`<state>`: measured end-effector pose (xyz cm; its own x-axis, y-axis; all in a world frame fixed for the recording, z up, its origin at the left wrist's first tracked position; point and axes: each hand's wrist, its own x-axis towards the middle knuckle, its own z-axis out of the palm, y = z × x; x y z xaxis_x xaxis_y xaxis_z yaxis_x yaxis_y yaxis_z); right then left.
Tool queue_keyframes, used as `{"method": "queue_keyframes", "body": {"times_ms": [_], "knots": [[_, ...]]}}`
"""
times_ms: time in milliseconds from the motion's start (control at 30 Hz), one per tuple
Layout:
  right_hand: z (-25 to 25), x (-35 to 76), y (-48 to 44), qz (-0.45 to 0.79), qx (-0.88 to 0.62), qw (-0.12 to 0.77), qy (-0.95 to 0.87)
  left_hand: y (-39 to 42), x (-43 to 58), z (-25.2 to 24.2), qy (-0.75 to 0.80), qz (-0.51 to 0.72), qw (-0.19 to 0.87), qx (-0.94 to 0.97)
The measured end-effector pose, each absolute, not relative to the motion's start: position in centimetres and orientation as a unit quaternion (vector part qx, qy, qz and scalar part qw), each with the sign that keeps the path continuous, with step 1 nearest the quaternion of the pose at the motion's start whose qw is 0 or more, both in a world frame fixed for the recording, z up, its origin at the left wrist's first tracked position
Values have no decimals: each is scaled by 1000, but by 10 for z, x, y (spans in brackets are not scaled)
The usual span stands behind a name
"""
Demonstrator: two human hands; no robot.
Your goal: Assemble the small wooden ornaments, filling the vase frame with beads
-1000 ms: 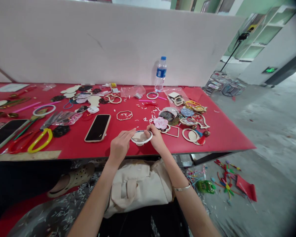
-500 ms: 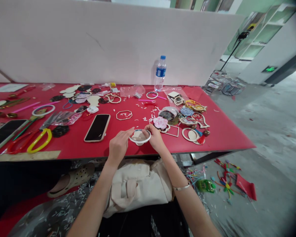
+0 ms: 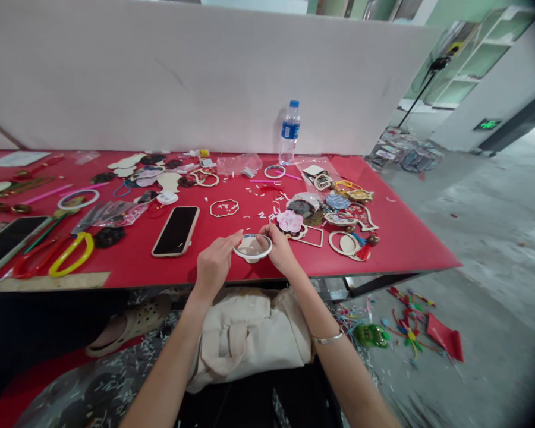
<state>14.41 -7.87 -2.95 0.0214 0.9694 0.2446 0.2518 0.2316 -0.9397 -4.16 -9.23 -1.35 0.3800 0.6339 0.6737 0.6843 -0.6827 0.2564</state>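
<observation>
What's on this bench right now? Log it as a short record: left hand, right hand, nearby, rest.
left hand: fingertips on the left rim of a small white ring
right hand: holding the ring's right side
nearby: pink flower-shaped piece, phone, wooden outline frame
rest: red table, water bottle

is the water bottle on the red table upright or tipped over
Upright: the plastic water bottle stands on its base on the far side of the red table, with its blue cap at the top, in front of the white partition.
</observation>
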Motion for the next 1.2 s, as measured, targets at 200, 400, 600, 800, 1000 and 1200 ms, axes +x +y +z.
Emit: {"method": "queue_keyframes", "body": {"times_ms": [200,400,600,800,1000,1200], "knots": [[-27,144,-81,323,-522,472,-632,-93,-41,-11,-397,-393,32,-829],[-29,145,-81,318,-517,468,-642,-95,-40,-8,-395,-394,33,-829],[-26,145,-83,330,-507,471,-642,-95,-40,-8,-394,-392,35,-830],[-29,144,-80,357,-485,516,-609,-93,-40,-11,-399,-372,44,-837],[-28,144,-80,357,-483,514,-612,-93,-41,-12,-415,-380,45,-825],[-29,144,-79,351,-506,501,-608,-92,-40,-13,-417,-377,54,-825]]}}
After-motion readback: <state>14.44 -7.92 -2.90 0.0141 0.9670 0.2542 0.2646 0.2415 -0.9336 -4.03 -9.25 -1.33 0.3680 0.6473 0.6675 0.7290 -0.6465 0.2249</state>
